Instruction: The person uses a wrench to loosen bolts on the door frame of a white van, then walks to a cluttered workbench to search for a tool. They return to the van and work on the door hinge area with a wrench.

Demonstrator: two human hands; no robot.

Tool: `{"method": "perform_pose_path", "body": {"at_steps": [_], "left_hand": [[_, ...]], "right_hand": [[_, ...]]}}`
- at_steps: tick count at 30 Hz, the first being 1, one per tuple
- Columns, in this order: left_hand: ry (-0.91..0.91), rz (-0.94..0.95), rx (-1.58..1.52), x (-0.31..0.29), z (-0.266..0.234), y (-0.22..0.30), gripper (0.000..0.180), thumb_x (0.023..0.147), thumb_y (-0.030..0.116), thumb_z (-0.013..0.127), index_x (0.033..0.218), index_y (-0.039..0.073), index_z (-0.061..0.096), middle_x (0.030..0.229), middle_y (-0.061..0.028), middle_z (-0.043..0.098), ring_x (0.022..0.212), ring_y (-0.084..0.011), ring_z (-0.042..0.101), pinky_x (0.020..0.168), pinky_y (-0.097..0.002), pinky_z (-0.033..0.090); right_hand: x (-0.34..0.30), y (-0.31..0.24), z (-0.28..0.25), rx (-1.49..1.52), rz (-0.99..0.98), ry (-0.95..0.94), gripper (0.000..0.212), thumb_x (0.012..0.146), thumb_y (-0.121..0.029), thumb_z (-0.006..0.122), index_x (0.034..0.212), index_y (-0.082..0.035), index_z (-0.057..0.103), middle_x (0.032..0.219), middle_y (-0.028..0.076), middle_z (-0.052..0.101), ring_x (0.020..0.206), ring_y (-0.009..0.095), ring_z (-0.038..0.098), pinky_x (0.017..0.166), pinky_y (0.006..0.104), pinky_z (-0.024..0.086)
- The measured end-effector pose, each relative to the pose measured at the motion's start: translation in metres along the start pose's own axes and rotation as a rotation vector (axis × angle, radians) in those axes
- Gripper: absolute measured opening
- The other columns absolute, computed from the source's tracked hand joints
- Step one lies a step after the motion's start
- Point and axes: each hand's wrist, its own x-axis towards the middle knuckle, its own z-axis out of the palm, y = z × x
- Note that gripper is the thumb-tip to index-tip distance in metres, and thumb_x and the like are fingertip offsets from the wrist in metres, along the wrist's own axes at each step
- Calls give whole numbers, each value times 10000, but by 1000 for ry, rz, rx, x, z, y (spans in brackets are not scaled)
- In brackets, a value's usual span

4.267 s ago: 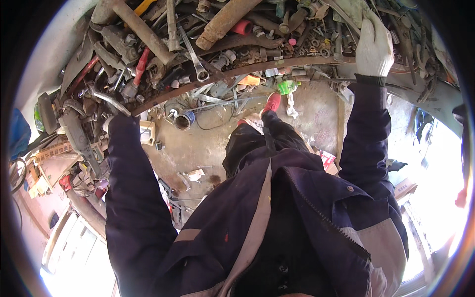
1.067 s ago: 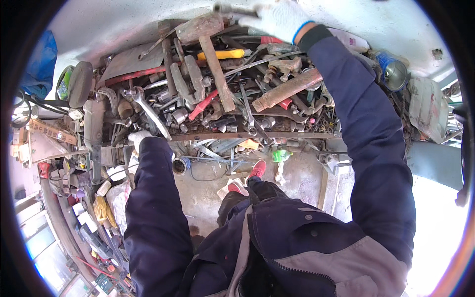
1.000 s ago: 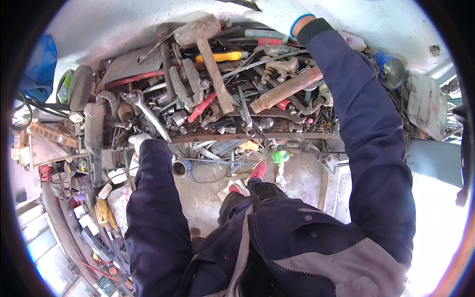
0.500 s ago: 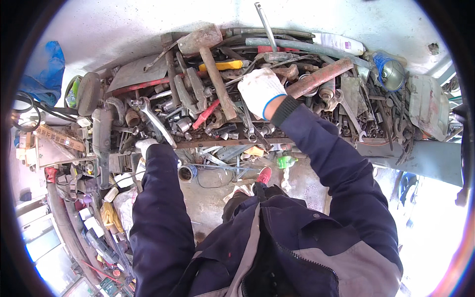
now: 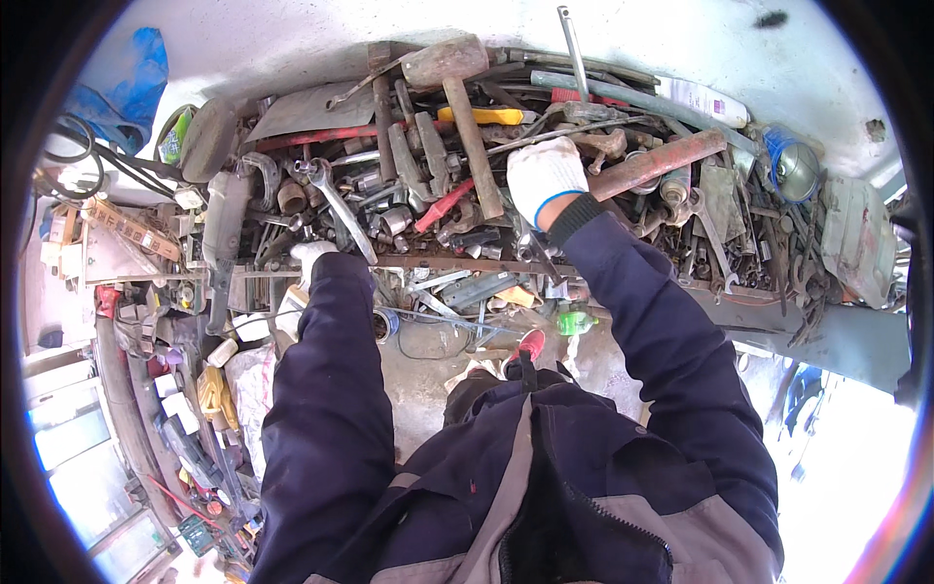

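Observation:
A heap of used hand tools covers the long workbench (image 5: 457, 263). My right hand (image 5: 545, 178), in a white knitted glove, is down in the middle of it with its fingers curled under; what they hold, if anything, is hidden. Left of it lies a wooden mallet (image 5: 474, 146), and to its right a rusty thick bar (image 5: 657, 165). My left hand (image 5: 311, 255), also gloved, is at the bench's front edge, below a large combination wrench (image 5: 341, 209); the sleeve covers most of it and its fingers do not show. A red-handled tool (image 5: 445, 204) lies between my hands.
A long-shafted bright tool (image 5: 574, 54) sticks up at the back near the wall. To the right are a blue-rimmed lamp (image 5: 793, 165) and a dirty pale canister (image 5: 858, 234). A green bottle (image 5: 576, 322) is below the bench. Crowded shelving (image 5: 136, 428) runs along my left.
The whole view has shifted, so the bench and tools appear farther right. Against the tools, both hands stay in nearly the same places.

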Motion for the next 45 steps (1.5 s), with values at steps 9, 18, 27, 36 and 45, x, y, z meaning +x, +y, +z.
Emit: {"method": "perform_pose_path", "body": {"at_steps": [9, 18, 27, 36, 45], "left_hand": [[-17, 176, 239, 7, 17, 8, 362, 1127, 191, 503, 1461, 53, 525, 1334, -195, 758, 1148, -357, 776, 917, -472, 626], [49, 129, 68, -18, 2, 15, 384, 1132, 247, 531, 1444, 22, 528, 1329, -231, 751, 1120, -402, 790, 900, -491, 656], [-67, -270, -824, -73, -52, 11, 503, 1143, 220, 483, 1593, 1, 534, 1661, -185, 485, 1432, -351, 583, 1096, -561, 529], [110, -471, -1007, -66, -38, 12, 289, 1107, 258, 533, 1342, 93, 567, 1202, -325, 762, 1080, -502, 776, 918, -553, 645], [24, -25, -93, 22, 38, 8, 351, 1117, 202, 552, 1425, 108, 692, 1427, -119, 744, 1284, -317, 711, 1050, -551, 493]], "right_hand": [[-2, -1, 4, -59, -29, 8, 244, 931, -211, 619, 899, -104, 837, 854, 127, 810, 825, 308, 792, 740, 492, 562], [-1, 9, -1, 189, -143, -31, 205, 919, -269, 667, 952, -86, 754, 907, 183, 784, 895, 404, 770, 857, 550, 567], [-10, 15, -9, 150, -285, 0, 173, 994, -262, 643, 963, -104, 707, 910, 144, 764, 892, 358, 759, 860, 508, 569], [-67, 57, -27, 368, -34, 506, 297, 919, -56, 651, 1204, -5, 719, 1204, 145, 737, 1056, 350, 747, 895, 424, 611], [-91, 59, -16, 2263, 860, 273, 278, 1108, -207, 642, 1235, 30, 714, 1068, 166, 803, 801, 236, 761, 690, 326, 626]]}}
